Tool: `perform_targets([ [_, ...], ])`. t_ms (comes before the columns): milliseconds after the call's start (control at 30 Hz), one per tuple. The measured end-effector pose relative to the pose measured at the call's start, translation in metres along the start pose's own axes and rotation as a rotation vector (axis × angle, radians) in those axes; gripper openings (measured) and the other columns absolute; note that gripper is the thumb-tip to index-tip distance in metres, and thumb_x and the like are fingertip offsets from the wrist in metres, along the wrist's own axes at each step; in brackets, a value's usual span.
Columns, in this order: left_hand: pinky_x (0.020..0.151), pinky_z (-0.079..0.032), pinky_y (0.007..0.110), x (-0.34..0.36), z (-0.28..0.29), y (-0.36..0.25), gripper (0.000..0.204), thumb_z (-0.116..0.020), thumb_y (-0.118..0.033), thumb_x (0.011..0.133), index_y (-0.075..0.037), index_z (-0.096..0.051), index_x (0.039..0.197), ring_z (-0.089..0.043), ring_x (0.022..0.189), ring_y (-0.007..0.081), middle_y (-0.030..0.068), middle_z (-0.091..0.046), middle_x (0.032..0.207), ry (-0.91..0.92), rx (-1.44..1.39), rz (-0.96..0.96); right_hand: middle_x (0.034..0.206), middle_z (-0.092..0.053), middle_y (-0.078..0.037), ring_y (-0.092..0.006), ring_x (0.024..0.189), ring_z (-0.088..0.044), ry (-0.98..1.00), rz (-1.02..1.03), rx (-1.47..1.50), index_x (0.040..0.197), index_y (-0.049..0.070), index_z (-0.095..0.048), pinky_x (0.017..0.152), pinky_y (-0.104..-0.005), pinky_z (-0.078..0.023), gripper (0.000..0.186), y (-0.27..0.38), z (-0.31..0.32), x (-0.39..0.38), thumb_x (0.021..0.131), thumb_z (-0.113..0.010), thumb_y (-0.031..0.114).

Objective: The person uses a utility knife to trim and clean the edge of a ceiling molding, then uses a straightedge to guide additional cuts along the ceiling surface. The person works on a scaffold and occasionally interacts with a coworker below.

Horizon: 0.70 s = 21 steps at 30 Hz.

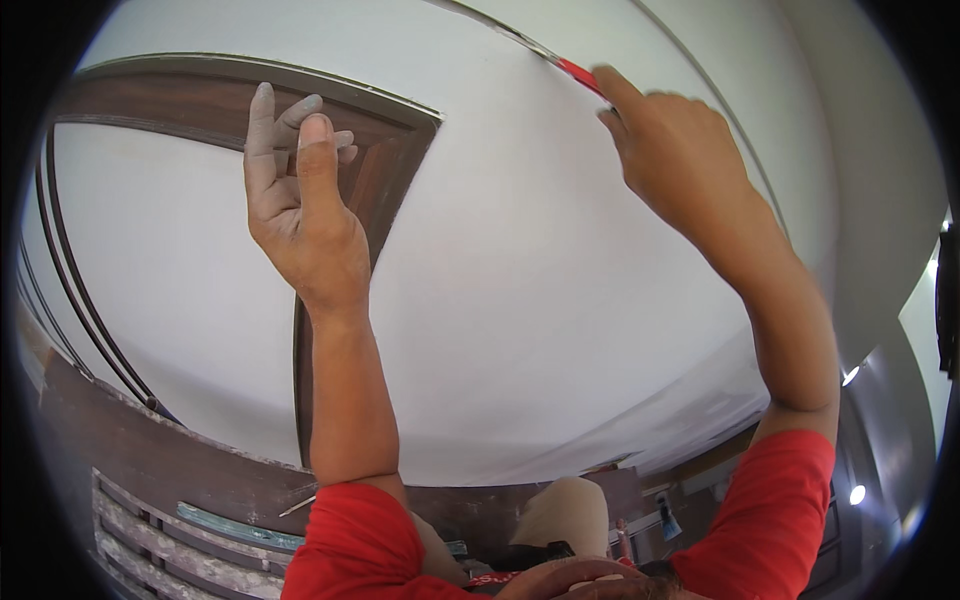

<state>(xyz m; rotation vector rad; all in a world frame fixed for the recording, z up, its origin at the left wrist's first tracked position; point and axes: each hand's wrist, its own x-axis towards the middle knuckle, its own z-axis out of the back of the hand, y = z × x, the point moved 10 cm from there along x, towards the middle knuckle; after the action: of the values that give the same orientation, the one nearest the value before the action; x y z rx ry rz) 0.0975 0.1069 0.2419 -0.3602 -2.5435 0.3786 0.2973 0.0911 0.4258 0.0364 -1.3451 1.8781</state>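
Observation:
My right hand (685,150) is raised high against the white wall (520,290). Its fingers wrap round the red handle of a slim tool (580,75), whose thin, pale, metal-looking end points up and left. That end meets a dark line on the wall; I cannot make out whether it is a blade or a brush. My left hand (300,200) is up in front of the corner of a dark wooden frame (390,165). Its fingers are apart and partly curled, coated with pale grey dust or filler, and nothing shows in them.
Dark cables (75,270) run down the left side. Below stands a brown wooden platform with stained slats (180,540), and a greenish strip (240,525) lies on it. A flat brush-like tool (668,520) sits at lower right. Lamps (857,494) shine at the far right.

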Motion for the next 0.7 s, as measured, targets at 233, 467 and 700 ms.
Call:
perform_targets([
  [233,0.082,-0.055,0.028,0.014,0.018,-0.008,0.055,-0.066,-0.018,0.102,0.006,-0.050,0.148,-0.064,0.091,0.0105,0.0090,-0.068,0.118,-0.055,-0.021,-0.004,0.068,-0.064,-0.014,-0.0305,0.058,-0.062,0.058,-0.164,0.023,0.130,0.005,-0.060,0.057,-0.0442,-0.050,0.031,-0.035,0.004,-0.047,0.102,-0.062,0.018],
  [467,0.080,-0.052,0.024,0.005,-0.007,-0.012,0.055,-0.069,-0.018,0.101,0.007,-0.051,0.147,-0.060,0.088,0.0078,0.0065,-0.067,0.116,0.034,0.044,-0.016,0.072,-0.066,-0.012,-0.0290,0.058,-0.061,-0.097,-0.139,0.187,0.134,0.007,-0.061,0.058,-0.0421,-0.049,0.036,-0.051,-0.006,-0.054,0.101,-0.065,0.020],
  [700,0.083,-0.053,0.025,-0.010,-0.030,-0.017,0.057,-0.068,-0.018,0.101,0.008,-0.050,0.148,-0.060,0.090,0.0089,0.0083,-0.066,0.117,0.095,0.053,-0.009,0.073,-0.065,-0.012,-0.0290,0.059,-0.061,-0.095,-0.138,0.187,0.135,0.008,-0.062,0.058,-0.0421,-0.049,0.036,-0.056,-0.016,-0.056,0.101,-0.065,0.021],
])
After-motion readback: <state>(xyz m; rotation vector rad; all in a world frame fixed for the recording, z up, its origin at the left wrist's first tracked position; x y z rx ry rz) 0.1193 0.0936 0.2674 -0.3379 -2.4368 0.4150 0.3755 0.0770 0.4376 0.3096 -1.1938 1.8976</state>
